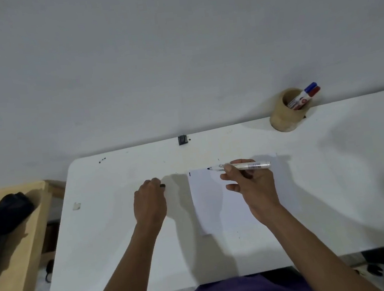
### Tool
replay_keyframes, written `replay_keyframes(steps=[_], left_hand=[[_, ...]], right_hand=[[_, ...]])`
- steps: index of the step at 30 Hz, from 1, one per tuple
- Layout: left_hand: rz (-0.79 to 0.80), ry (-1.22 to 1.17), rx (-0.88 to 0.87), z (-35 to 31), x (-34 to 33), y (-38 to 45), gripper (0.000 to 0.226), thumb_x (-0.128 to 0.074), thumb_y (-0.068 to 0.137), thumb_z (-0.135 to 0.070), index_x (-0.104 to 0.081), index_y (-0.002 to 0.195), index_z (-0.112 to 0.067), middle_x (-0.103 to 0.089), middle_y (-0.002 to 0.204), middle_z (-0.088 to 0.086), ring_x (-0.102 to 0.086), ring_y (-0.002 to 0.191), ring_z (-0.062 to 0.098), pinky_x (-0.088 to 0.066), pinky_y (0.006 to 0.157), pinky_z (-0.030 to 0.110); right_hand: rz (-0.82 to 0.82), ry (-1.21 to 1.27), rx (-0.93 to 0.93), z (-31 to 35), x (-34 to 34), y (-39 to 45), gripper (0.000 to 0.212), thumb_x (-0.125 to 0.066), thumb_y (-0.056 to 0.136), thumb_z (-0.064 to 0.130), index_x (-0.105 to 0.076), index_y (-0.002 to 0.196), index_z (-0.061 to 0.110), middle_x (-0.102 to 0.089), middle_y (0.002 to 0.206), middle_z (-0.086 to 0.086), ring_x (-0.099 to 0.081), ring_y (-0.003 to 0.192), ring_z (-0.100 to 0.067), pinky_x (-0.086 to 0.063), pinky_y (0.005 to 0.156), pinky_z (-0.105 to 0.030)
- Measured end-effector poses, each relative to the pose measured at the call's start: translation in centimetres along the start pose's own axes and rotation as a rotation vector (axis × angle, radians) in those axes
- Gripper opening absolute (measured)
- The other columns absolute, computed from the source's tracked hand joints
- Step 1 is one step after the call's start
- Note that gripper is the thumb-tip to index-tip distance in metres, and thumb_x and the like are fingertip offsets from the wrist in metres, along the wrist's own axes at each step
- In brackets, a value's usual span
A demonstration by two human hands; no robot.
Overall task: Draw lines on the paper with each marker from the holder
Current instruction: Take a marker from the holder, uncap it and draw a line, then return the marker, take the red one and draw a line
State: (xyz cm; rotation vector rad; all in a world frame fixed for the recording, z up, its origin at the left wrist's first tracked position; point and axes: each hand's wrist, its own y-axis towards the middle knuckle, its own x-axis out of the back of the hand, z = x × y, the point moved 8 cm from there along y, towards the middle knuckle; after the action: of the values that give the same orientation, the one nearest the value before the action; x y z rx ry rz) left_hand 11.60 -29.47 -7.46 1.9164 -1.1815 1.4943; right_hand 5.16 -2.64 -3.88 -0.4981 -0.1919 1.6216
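A white sheet of paper (213, 202) lies on the white table (116, 249), with one short dark mark near its far left corner. My right hand (250, 186) holds an uncapped marker (241, 166) level above the paper's far edge, dark tip pointing left. My left hand (150, 200) rests on the table left of the paper, fingers curled around a small dark thing, probably the cap (162, 185). A tan round holder (286, 110) stands at the table's far right with a blue-capped marker (309, 89) and a red-capped marker (313, 92) leaning in it.
A small black object (182, 139) sits at the table's far edge by the wall. A wooden bench (16, 249) with a black bag (3, 221) stands to the left. A small tab of tape (76, 206) is stuck to the table's left part.
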Motion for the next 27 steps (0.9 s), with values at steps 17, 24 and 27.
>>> replay_keyframes(steps=[17,24,27], left_hand=[[0.132,-1.229,0.059,-3.5,3.2,-10.3,0.011,-0.072,0.090,-0.016,-0.076,0.099,-0.019,-0.077,0.091,-0.011,-0.067,0.085,0.006,-0.057,0.079,0.037],[0.197,-1.222,-0.015,-6.6,3.0,-10.6,0.012,-0.070,0.092,-0.013,-0.077,0.099,-0.018,-0.077,0.089,-0.008,-0.067,0.082,0.007,-0.057,0.073,0.029],[0.245,-1.272,-0.103,-17.5,2.3,-9.2,0.011,-0.069,0.092,-0.012,-0.077,0.099,-0.015,-0.076,0.083,-0.008,-0.068,0.079,0.007,-0.057,0.070,0.024]], right_hand=[[0.105,-0.178,0.138,1.1,-3.9,-6.4,0.021,-0.067,0.098,0.026,-0.068,0.104,0.006,-0.080,0.090,-0.006,-0.077,0.078,-0.018,-0.063,0.069,-0.034],[0.088,-0.235,0.157,2.5,-2.5,-6.9,0.017,-0.068,0.097,0.024,-0.069,0.101,0.007,-0.080,0.088,-0.005,-0.077,0.079,-0.018,-0.062,0.067,-0.030],[0.072,-0.146,0.229,8.3,4.5,-3.3,0.015,-0.068,0.097,0.022,-0.069,0.100,0.007,-0.079,0.086,-0.003,-0.076,0.079,-0.017,-0.061,0.066,-0.030]])
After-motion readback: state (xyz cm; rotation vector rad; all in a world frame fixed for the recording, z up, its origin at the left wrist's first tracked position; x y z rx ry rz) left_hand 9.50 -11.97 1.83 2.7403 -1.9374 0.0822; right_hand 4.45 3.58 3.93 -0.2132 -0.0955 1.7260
